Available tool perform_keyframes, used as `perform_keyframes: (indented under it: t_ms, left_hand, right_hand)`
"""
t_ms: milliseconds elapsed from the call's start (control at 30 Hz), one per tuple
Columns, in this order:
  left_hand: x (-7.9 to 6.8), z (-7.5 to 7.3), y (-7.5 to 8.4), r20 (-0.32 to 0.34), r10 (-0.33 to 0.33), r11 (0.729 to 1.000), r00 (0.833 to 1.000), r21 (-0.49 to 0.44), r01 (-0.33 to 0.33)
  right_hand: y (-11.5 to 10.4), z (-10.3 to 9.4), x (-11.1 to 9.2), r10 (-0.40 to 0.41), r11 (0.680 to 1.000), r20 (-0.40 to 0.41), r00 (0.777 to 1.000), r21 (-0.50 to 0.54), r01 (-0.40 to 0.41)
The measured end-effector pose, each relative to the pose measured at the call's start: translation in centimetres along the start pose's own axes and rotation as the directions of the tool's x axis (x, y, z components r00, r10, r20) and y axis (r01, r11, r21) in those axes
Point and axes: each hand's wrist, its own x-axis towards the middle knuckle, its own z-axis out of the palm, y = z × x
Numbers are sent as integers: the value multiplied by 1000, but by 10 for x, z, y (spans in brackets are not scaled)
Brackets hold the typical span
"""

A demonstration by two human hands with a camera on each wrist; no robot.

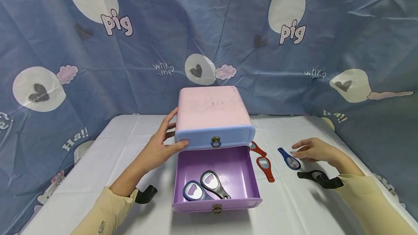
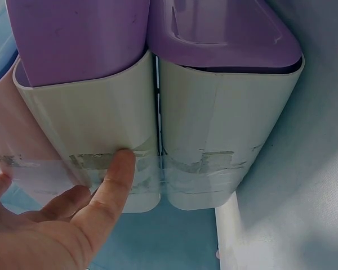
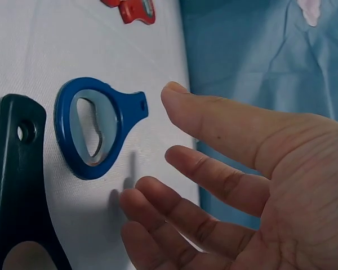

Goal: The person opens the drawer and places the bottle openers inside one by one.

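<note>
My left hand (image 1: 158, 151) rests on the left side of a small drawer cabinet (image 1: 212, 108), its thumb on the blue front and its other fingers spread along the side. In the left wrist view, a straight finger touches the white casing (image 2: 112, 118). Below, a purple drawer (image 1: 217, 205) is pulled out, holding a blue bottle opener (image 1: 192, 190) and a black bottle opener (image 1: 210, 180). My right hand (image 1: 315, 149), fingers loosely bent and holding nothing, hovers beside another blue bottle opener (image 3: 121, 107) on the table. Another black bottle opener (image 3: 17, 185) lies close to it.
Two red bottle openers (image 1: 265, 168) lie right of the cabinet, one partly behind it. A white cloth (image 1: 143, 126) covers the table. Blue patterned fabric (image 1: 147, 46) hangs behind and at both sides.
</note>
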Motion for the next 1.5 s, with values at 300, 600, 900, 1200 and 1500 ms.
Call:
perform_keyframes:
  t_ms: [300,600,900,1200,1500]
  left_hand:
    - [0,0,0,-4,-5,1000,1000,5,5]
    - [1,-1,0,-4,11,1000,1000,15,-11]
    - [1,0,1,-17,-9,1000,1000,23,10]
    - [0,1,1,-17,-12,999,1000,36,13]
    - [0,0,0,-12,4,1000,1000,20,-4]
  right_hand:
    - [-4,4,11,13,999,11,1000,-32,-12]
    - [-10,9,15,14,997,21,1000,-73,-12]
    - [-12,18,20,6,991,5,1000,-136,-6]
    - [-17,27,21,-2,979,-42,999,-206,-7]
    - [-20,29,21,27,976,-66,997,-216,-40]
